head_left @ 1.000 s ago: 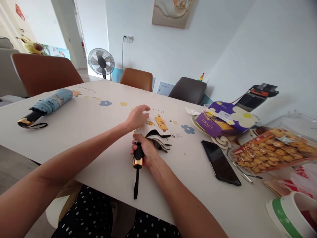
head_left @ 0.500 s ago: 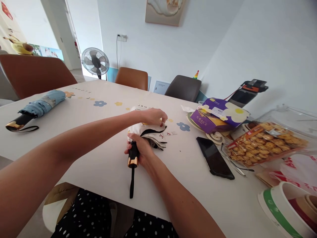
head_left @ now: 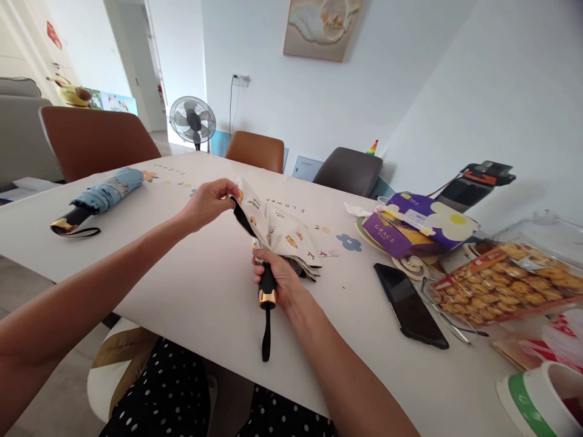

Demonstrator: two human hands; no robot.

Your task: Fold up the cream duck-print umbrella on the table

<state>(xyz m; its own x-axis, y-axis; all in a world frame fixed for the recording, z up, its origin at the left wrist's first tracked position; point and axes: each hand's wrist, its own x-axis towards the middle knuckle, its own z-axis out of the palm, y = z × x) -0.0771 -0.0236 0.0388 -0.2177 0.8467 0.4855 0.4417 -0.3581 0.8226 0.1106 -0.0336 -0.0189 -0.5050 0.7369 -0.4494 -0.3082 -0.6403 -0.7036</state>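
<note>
"Umbrella (head_left: 291,233) first: how is it being held?"

"Over the counter (head_left: 191,285), the right hand (head_left: 283,278) is gripping it around the top of its black handle (head_left: 268,280), seemingly for steadiness; the left hand (head_left: 207,203) is pinching a canopy panel (head_left: 252,209) by its edge, holding it out leftward."

"And the containers?"

"Rightward, a clear plastic container (head_left: 546,227) is holding cookies (head_left: 496,285); what the purple GRACE box (head_left: 386,235) is containing, I can't tell."

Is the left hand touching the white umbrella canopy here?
Touching. The head view shows the left hand pinching the edge of the white umbrella canopy, with no gap visible.
</note>
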